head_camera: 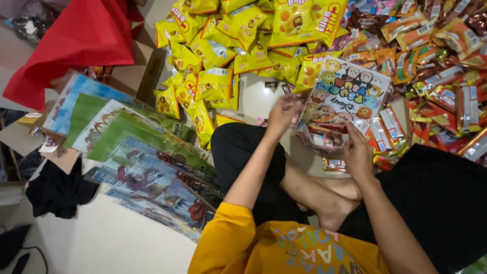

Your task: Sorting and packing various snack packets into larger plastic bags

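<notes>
- Over the crossed legs, the left hand and right hand each grip an edge of a cartoon-printed gift bag;
- beyond it, yellow snack packets lie heaped; printed flat bags fan out at left.

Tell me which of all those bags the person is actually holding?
The cartoon-character bag, pale with rows of little round faces. Both the left hand and right hand grip it, lifted above the floor, while the yellow snack packets and flat printed bags lie untouched.

Two hands, one cartoon-printed bag, one red cloth
</notes>
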